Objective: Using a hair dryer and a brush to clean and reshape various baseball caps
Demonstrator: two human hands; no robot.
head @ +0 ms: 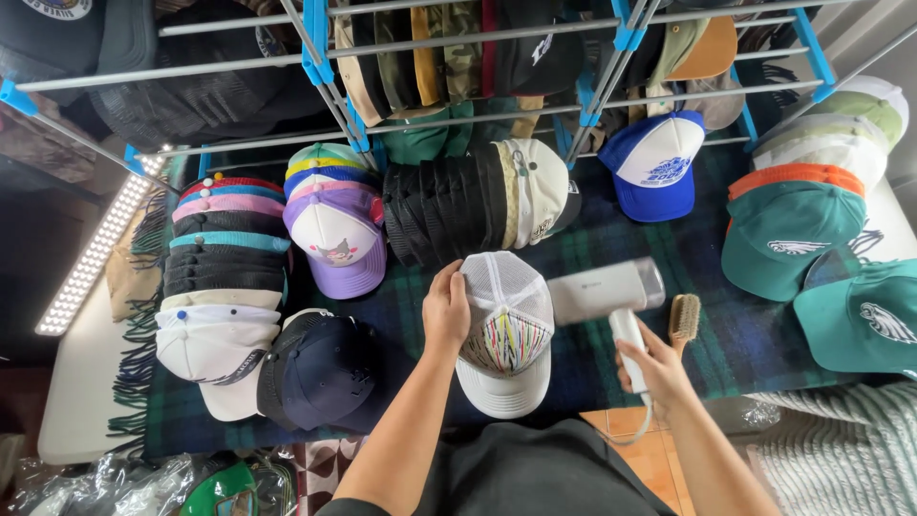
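Note:
A white mesh-backed cap with a striped design on its front panel lies on the dark plaid cloth in front of me. My left hand grips the cap's left side near the crown. My right hand is closed around the handle of a white handheld steamer, whose head points left, close to the cap's right side. A wooden brush lies just right of the steamer.
Stacks of caps surround the spot: a tall stack at left, a navy cap, a purple cap, black caps, a blue-white cap, teal caps at right. A metal rack of caps stands behind.

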